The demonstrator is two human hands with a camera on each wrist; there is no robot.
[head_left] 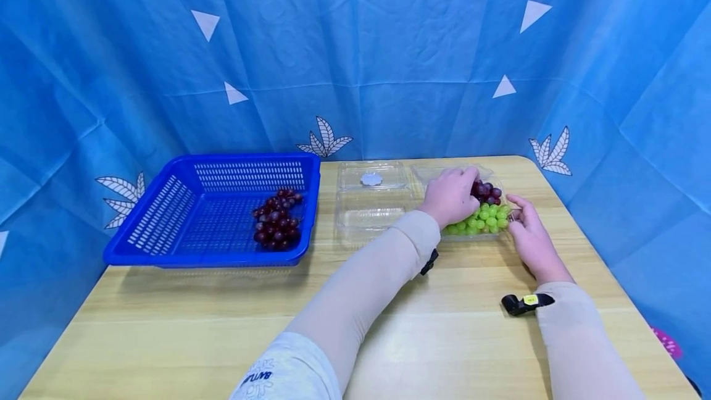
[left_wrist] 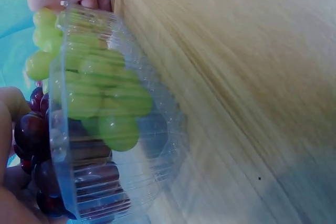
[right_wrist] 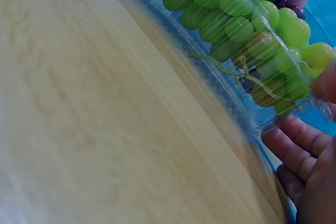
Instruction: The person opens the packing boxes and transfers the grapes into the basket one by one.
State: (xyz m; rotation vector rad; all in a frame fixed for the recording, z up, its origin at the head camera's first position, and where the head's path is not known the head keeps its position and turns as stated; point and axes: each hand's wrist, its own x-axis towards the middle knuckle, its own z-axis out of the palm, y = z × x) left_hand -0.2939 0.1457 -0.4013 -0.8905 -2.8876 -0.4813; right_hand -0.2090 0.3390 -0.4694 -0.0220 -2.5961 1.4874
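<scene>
A clear plastic container (left_wrist: 170, 153) holds a bunch of green grapes (head_left: 482, 220) in its near part and dark red grapes (head_left: 487, 192) behind them. My left hand (head_left: 452, 196) reaches in from the left, its fingers curled about the red grapes; part of that bunch is hidden under the hand. At the container's right end, my right hand (head_left: 530, 236) grips the side, thumb by the rim and fingers low against the outer wall. A bare green stem (right_wrist: 252, 80) shows through the wall in the right wrist view.
Left of the hands lies another clear container (head_left: 355, 208), its lid bearing a pale label (head_left: 371, 179). A blue basket (head_left: 166, 258) farther left holds another red grape bunch (head_left: 278, 221). Blue curtain (head_left: 361, 60) hangs behind the wooden table (head_left: 444, 326).
</scene>
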